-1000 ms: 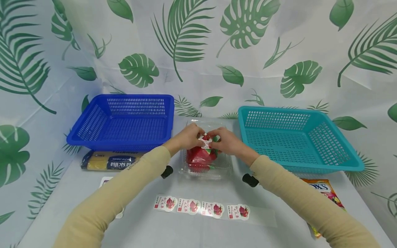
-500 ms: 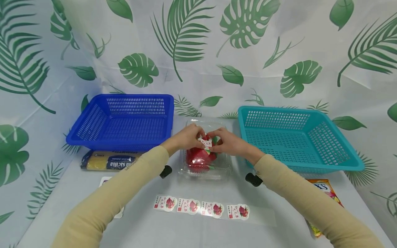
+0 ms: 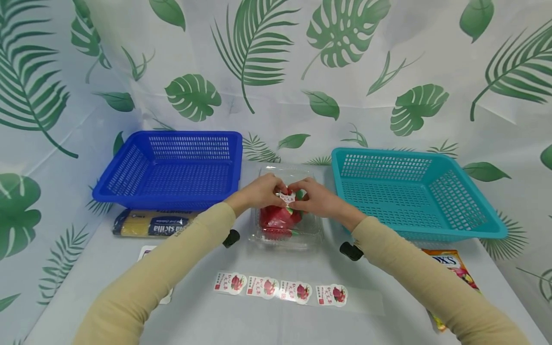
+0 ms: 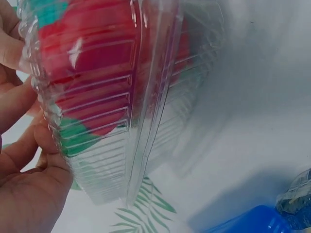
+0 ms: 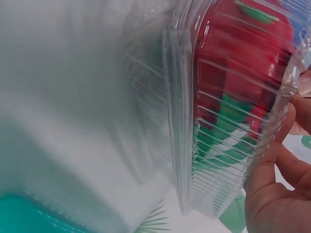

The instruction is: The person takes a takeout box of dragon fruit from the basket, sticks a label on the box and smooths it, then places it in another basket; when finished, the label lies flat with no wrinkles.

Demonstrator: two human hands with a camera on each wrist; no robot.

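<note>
A clear plastic clamshell box [image 3: 310, 230] stands mid-table with a red and green dragon fruit [image 3: 276, 218] inside. Over its lid is a small white sticker [image 3: 287, 197] with pink lettering and a dragon fruit picture. My left hand [image 3: 264, 190] pinches the sticker's left side between thumb and forefinger; from the other side my right hand [image 3: 318, 196] grips its right edge. In the left wrist view, fingers [image 4: 36, 194] rest at the lid's ribbed top edge. The right wrist view has fingertips [image 5: 269, 167] against the opposite edge. The fingers partly cover the sticker.
A strip of several matching stickers [image 3: 295, 291] lies in front, its right end bare. A blue basket [image 3: 172, 184] stands back left, above a spaghetti pack [image 3: 157, 224]. A teal basket [image 3: 388, 196] stands right, with an orange snack packet [image 3: 459, 268] before it.
The sticker has tilted, so less of its picture shows between the fingers. My right hand has shifted slightly; the box and strip have stayed put.
</note>
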